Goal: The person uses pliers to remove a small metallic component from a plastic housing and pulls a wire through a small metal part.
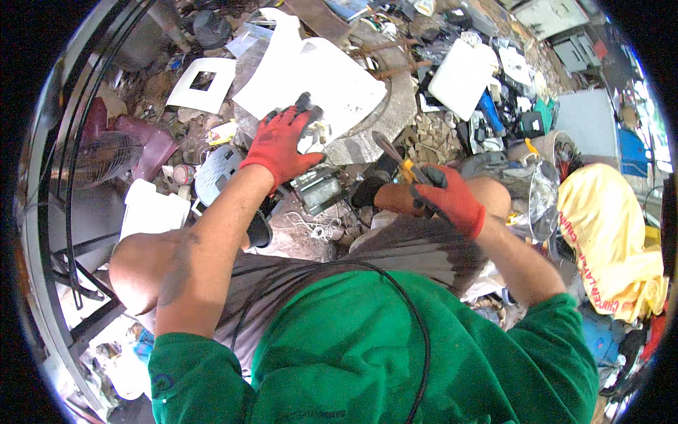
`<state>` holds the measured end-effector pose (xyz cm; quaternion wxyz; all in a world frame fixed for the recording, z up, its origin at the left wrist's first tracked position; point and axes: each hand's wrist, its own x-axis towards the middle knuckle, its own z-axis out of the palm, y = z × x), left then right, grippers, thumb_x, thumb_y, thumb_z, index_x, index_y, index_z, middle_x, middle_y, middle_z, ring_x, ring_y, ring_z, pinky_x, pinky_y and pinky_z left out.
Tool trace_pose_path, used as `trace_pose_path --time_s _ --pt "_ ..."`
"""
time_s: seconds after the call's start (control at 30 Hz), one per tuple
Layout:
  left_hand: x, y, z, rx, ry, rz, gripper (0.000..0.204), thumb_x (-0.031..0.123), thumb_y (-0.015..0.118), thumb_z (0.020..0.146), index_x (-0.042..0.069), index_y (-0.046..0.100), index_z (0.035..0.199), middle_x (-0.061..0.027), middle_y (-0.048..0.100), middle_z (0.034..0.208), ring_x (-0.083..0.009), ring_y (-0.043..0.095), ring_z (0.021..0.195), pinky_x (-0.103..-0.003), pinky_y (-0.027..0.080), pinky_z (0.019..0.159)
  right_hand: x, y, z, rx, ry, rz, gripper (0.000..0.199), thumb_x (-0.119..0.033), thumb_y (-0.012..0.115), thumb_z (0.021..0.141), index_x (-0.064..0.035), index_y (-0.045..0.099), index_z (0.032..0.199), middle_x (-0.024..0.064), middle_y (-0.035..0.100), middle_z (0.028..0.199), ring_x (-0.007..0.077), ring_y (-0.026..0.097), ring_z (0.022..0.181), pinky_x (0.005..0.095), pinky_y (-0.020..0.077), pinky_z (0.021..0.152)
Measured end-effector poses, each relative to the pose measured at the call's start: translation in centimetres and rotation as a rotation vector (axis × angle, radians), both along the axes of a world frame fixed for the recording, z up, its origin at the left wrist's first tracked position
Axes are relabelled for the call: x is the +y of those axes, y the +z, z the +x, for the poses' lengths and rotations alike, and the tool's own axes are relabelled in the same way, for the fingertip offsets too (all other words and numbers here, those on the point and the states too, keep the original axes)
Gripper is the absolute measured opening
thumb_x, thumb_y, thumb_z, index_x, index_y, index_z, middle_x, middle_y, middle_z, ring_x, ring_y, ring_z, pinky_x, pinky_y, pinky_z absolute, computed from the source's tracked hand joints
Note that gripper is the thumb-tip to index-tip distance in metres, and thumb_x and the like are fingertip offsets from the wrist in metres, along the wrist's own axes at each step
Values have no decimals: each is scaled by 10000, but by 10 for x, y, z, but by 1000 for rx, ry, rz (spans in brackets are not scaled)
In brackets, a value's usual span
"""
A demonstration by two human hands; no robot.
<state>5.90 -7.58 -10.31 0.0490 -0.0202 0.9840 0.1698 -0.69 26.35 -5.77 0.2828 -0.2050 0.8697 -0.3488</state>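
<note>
My left hand (279, 145), in a red glove with dark fingertips, reaches over the near edge of a large white sheet-like panel (311, 78). Its fingers are stretched out and the thumb stands apart; nothing shows gripped in it. Just below that hand lies a grey metal boxy part (319, 191) with thin white wires (318, 227) near it. My right hand (452, 201), gloved in red too, is closed around a hand tool (406, 168) with a yellow-orange handle and a grey metal end. The tool points up and left, toward the round stone-like slab (395, 106) under the panel.
Mixed scrap covers the ground. A white square frame (203, 85) lies at the far left, a white plastic panel (462, 78) at the far right. A yellow bag (604, 233) and a clear-lined bucket (540, 194) stand right. Dark metal bars (67, 212) run along the left.
</note>
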Motion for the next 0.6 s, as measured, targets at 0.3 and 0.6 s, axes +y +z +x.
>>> trace_pose_path --time_s 0.3,0.6 --pt "-1 1 2 -11 4 -12 881 518 745 714 194 379 1447 -215 356 1487 -385 374 1353 -470 246 1135 -44 -29 24 501 199 89 491 -331 710 798 -39 511 1139 271 542 1019 456 549 942 507 483 838" --pt "4 -8 -4 21 13 0 833 474 742 729 221 393 1441 -200 376 1475 -385 381 1346 -491 250 1129 -21 -77 -15 -246 83 -92 428 -287 670 872 -19 572 1190 180 636 1043 263 630 948 400 521 768"
